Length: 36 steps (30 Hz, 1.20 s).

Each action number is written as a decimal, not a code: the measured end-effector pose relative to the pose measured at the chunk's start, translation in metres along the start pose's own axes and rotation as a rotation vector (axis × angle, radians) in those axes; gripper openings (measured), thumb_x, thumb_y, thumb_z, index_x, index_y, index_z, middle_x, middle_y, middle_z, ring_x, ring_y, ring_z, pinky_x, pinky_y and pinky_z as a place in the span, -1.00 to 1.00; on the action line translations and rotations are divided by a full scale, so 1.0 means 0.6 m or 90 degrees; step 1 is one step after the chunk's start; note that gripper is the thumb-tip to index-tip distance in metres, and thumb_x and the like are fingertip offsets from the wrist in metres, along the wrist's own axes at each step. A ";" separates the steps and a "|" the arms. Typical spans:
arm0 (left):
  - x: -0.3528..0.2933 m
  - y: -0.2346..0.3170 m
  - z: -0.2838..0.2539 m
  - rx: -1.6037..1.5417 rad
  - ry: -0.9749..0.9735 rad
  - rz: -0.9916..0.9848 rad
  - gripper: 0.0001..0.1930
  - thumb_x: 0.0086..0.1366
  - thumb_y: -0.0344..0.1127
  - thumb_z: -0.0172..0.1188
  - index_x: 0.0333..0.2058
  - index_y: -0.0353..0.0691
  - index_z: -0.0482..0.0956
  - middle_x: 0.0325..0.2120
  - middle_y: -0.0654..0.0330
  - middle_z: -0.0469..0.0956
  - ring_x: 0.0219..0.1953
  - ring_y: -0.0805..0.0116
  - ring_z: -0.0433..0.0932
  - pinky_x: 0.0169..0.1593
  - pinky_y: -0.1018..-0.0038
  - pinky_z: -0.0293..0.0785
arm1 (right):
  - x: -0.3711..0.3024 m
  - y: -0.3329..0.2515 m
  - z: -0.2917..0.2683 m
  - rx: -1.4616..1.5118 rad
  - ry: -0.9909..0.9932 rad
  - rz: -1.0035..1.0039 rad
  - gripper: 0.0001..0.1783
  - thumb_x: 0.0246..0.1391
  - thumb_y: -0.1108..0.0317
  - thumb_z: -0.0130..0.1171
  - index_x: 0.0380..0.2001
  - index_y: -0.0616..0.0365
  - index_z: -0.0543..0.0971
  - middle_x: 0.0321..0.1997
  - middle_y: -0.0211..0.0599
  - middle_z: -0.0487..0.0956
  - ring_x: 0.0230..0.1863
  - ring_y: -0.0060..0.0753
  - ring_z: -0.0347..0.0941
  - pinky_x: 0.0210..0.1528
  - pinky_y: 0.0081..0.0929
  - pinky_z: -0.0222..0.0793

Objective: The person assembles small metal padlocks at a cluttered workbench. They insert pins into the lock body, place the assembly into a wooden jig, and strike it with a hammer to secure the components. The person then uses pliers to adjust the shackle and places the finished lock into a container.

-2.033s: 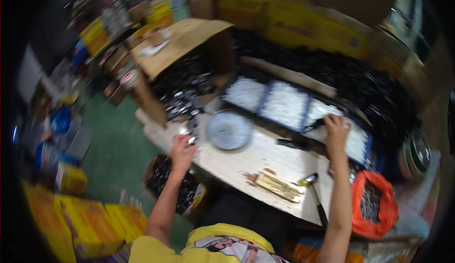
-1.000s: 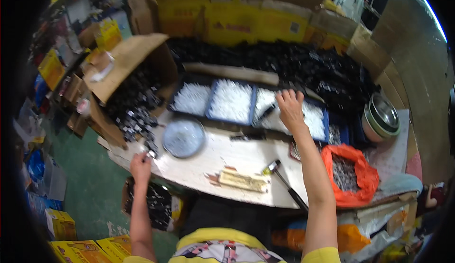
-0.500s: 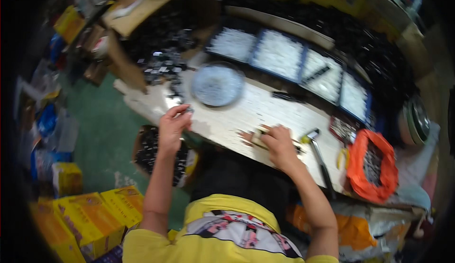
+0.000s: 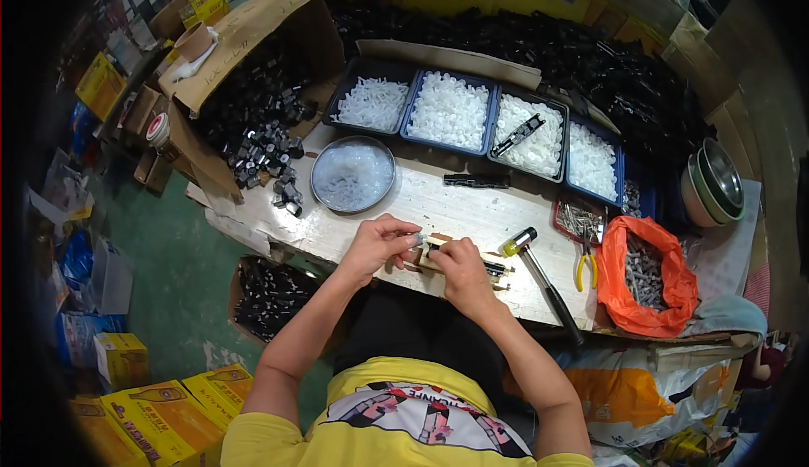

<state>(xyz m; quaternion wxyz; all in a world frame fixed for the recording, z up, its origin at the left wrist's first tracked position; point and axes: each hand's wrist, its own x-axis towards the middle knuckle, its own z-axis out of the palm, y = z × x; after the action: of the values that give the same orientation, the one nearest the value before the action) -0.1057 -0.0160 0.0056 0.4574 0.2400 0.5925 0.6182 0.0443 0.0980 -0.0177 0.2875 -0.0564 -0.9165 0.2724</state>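
At the bench's near edge, my left hand (image 4: 377,250) pinches a small grey piece (image 4: 419,239), bringing it against the left end of a pale wooden jig (image 4: 436,240). My right hand (image 4: 465,277) is closed over the jig and a black elongated part (image 4: 493,270) lying in it; the fingers hide much of both. A hammer (image 4: 546,282) with a yellow-and-black head lies just right of the jig. Beyond my left hand stands a round metal dish (image 4: 389,200) of translucent small parts.
Blue trays of white plastic parts (image 4: 452,112) line the back, a black assembly (image 4: 516,134) resting on one. Black caps (image 4: 263,154) are heaped at left. To the right are yellow-handled pliers (image 4: 587,272), a box of screws (image 4: 580,217) and an orange bag (image 4: 613,273) of grey parts.
My left hand has moved right, from beside the round dish to the jig's left end, with the grey piece between its fingers. My right hand has stayed at the jig.
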 end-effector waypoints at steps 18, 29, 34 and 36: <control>0.040 0.002 0.056 0.324 -0.026 0.023 -0.89 -0.03 -0.51 0.24 -0.53 -0.41 0.49 -0.67 0.21 0.42 -0.71 0.54 0.40 -0.72 0.65 0.31 | -0.045 0.034 -0.032 0.102 0.191 0.163 -0.82 -0.10 0.67 0.06 -0.37 0.25 0.52 -0.42 -0.27 0.42 -0.43 -0.41 0.36 -0.43 -0.60 0.26; 0.047 -0.027 0.035 0.049 -0.039 -0.115 -0.87 -0.04 -0.47 0.29 -0.53 -0.35 0.50 -0.72 0.26 0.41 -0.77 0.60 0.34 -0.78 0.69 0.22 | -0.042 0.030 -0.030 0.101 0.209 0.165 -0.78 -0.21 0.71 0.05 -0.41 0.26 0.51 -0.45 -0.22 0.42 -0.42 -0.26 0.35 -0.41 -0.47 0.26; 0.053 -0.016 0.045 0.262 -0.048 -0.017 -0.90 -0.02 -0.48 0.27 -0.54 -0.30 0.50 -0.62 0.28 0.40 -0.64 0.58 0.37 -0.64 0.65 0.31 | -0.037 0.027 -0.052 0.139 0.230 0.232 -0.79 -0.20 0.67 0.06 -0.40 0.25 0.51 -0.39 -0.22 0.42 -0.36 -0.22 0.34 -0.34 -0.44 0.26; 0.072 -0.010 0.035 0.525 -0.080 0.163 -0.82 -0.10 -0.37 0.32 -0.51 -0.27 0.53 -0.54 0.20 0.42 -0.49 0.39 0.43 -0.45 0.50 0.37 | -0.048 0.050 -0.082 -0.043 0.286 0.214 -0.79 -0.19 0.57 0.11 -0.37 0.22 0.50 -0.36 -0.19 0.41 -0.30 -0.18 0.32 -0.20 -0.34 0.19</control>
<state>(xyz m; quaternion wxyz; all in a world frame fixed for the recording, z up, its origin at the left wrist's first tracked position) -0.1066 0.0308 -0.0071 0.2777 0.5113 0.7264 0.3658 0.0941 0.1389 -0.0141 0.4325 -0.2759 -0.8160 0.2663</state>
